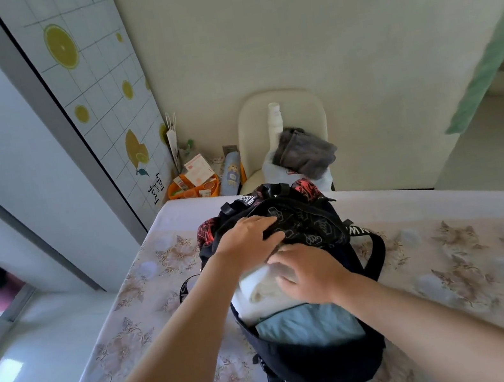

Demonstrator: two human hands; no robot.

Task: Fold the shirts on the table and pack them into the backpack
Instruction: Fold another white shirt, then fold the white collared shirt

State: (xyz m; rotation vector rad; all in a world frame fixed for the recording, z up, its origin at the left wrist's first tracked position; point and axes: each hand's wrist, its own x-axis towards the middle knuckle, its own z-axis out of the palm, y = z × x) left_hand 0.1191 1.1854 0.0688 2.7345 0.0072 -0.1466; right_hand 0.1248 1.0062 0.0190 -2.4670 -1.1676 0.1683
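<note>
We view scene from one head-worn wide-angle camera. We face forward and steeply down over floral-print cloth-covered table (457, 255), close above black fabric backpack (326, 369) at frame centre. Cream-white wall (316, 28) fills upper frame.

Home, dining corner. Bench (457, 255) under floral tablecloth. Cream padded chair (253, 130) by wall, carrying grey folded cloth (304, 151) and white bottle (274, 116). Orange tray (173, 193) of small packets in corner. Lemon-print panel (90, 84) left; doorway (502, 129) right, another room beyond.
</note>
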